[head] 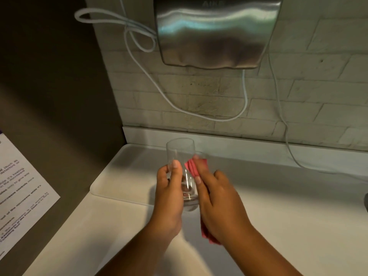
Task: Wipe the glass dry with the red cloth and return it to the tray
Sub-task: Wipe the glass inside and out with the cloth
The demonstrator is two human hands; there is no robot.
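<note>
Holding the glass point(182, 172) above the worktop point(278, 206), your left hand point(169, 198) wraps its lower body, thumb laid along the near wall, mouth tilted up and away from you. Your right hand point(217, 200) presses the red cloth point(190, 166) flat against the glass's right side; cloth shows above the fingertips and below the wrist. Both hands are together, clamped on the glass from opposite sides. The white tray point(119, 176) lies on the worktop just beyond and left of the glass. A steel hand dryer point(217, 30) and looped white cable point(139, 62) hang on the brick wall behind.
</note>
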